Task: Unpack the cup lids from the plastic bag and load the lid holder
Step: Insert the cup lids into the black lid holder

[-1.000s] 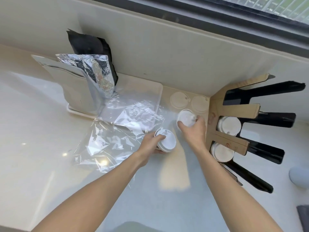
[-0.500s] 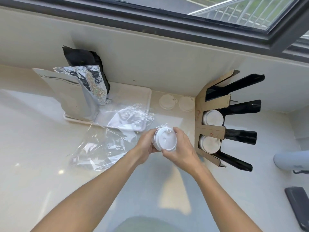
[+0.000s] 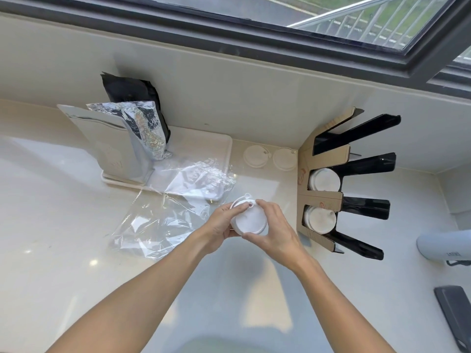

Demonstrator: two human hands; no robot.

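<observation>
A stack of white cup lids (image 3: 248, 218) is held above the counter between both hands. My left hand (image 3: 221, 224) grips its left side and my right hand (image 3: 274, 229) grips its right side. The clear plastic bag (image 3: 163, 222) lies flat and crumpled to the left, with something white inside its far end. The lid holder (image 3: 323, 197), cardboard front with black slots, stands on the right. Two of its slots hold white lids (image 3: 324, 180), the top slot shows none. Two loose lids (image 3: 254, 156) lie flat by the wall.
A white tray (image 3: 204, 143) at the back left carries a silver foil pouch (image 3: 135, 138) and a black pouch (image 3: 135, 93). A pale bottle (image 3: 443, 247) and a dark flat device (image 3: 456, 317) lie at the right edge. A window runs along the top.
My right hand left the lid near the holder and came back to join the left hand on the lid stack. The camera view tilted up, showing more window.
</observation>
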